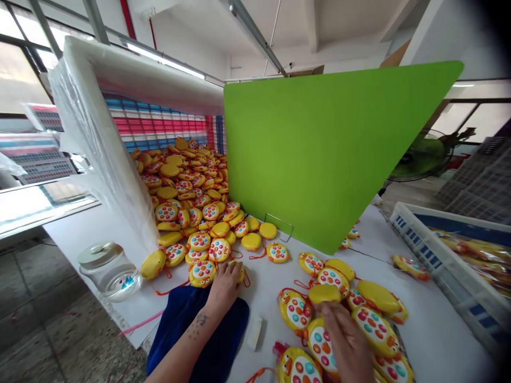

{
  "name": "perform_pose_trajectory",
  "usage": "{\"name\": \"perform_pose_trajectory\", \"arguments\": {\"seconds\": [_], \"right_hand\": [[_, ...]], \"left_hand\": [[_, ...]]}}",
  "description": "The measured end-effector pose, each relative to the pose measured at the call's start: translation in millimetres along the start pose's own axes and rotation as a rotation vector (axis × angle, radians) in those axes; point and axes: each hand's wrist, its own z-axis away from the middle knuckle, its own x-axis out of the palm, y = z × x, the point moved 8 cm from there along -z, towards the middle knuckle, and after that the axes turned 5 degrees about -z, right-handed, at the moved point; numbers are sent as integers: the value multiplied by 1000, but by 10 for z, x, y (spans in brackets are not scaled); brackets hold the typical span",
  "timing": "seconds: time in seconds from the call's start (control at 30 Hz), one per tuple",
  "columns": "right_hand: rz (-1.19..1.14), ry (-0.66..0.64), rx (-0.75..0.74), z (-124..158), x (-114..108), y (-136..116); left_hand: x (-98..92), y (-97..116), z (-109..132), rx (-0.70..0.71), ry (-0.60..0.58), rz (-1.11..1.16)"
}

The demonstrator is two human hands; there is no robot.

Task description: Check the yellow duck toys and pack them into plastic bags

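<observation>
A big heap of yellow toy phones with coloured buttons and red cords lies at the back left of the white table. My left hand reaches to the heap's near edge, fingers curled over one yellow toy, my forearm lying across a dark blue cloth. My right hand rests palm down on a smaller cluster of the same toys at the front right, fingertips touching a toy turned yellow side up.
A green divider board stands upright across the table. A clear plastic jar sits at the left edge, beside a plastic-wrapped carton wall. A white crate with bagged toys stands at right. A small white block lies near the cloth.
</observation>
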Motion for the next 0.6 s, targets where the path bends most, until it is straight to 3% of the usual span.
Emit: {"name": "perform_pose_trajectory", "arguments": {"seconds": [0.1,0.23,0.33,0.4,0.5,0.6], "right_hand": [[-238,-128,137,144,500,114],[-414,-340,235,289,1034,133],[-402,-293,286,282,1045,166],[-448,-199,388,273,950,262],[-588,-189,506,313,906,352],[-618,-198,446,345,889,308]], "left_hand": [[-6,77,38,-78,10,299],[111,417,289,-193,-45,1061],[87,687,492,-159,-138,1162],[6,682,564,-176,-127,1091],[-81,600,598,-192,-110,1047],[20,754,654,-144,-302,1324]]}}
